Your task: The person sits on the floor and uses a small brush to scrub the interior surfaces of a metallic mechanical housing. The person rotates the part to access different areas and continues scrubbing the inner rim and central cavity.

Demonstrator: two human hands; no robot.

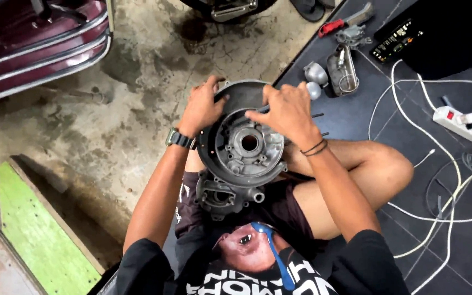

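Left hand (pixel 202 106) clamps the far-left rim of the engine casing (pixel 242 146), thumb hooked over the edge, fingers wrapped behind it, so it is closed on the casing. Right hand (pixel 286 109) lies on the far-right rim of the same casing, index finger stretched leftward across the dark upper plate; it presses on the casing, but whether the fingers curl round the rim I cannot tell. Both hands sit at the casing's far end, roughly level, left one slightly nearer the rim edge, right one reaching further over the face

The casing stands on the person's lap between the bent legs, round face turned up to the camera, central bore (pixel 249 143) just below both hands. Its long axis runs from the hands toward the body, ending in the lower lug block (pixel 222 196) near the shorts

Out from the casing: a wristwatch (pixel 178 139) on the left wrist just left of it, dark bands (pixel 315 147) on the right wrist just right of it. Right of the casing lies a dark mat (pixel 356 114) with small metal parts (pixel 341 70) beyond its far-right corner, white cables (pixel 443 180) and a power strip (pixel 462 123) well to the right. Left of the casing is stained concrete floor (pixel 132 109), a maroon vehicle body (pixel 39 43) far left, a green board (pixel 34 235) near left
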